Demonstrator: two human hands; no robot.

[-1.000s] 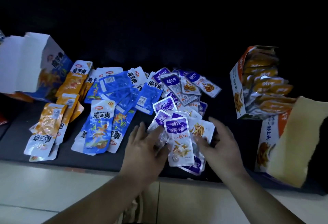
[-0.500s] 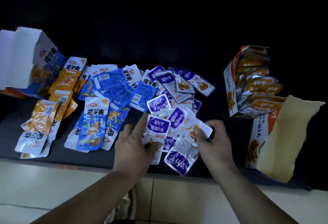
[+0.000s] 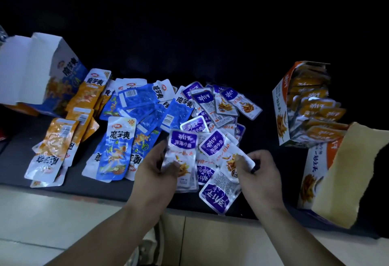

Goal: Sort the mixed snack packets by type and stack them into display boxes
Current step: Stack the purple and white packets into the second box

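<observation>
You have a dark tabletop [image 3: 14,160], a pale tiled surface [image 3: 52,213] below its near edge, and a red object [image 3: 1,136] cut off far left.

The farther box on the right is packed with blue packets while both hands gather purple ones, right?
Not blue: the head view shows the farther box packed with orange packets. The left hand and right hand do hold purple packets.

The left forearm [image 3: 101,234] and right forearm [image 3: 294,234] are showing bare to the frame's edge; the left hand [image 3: 154,174] and right hand [image 3: 262,173] are working bare.
</observation>
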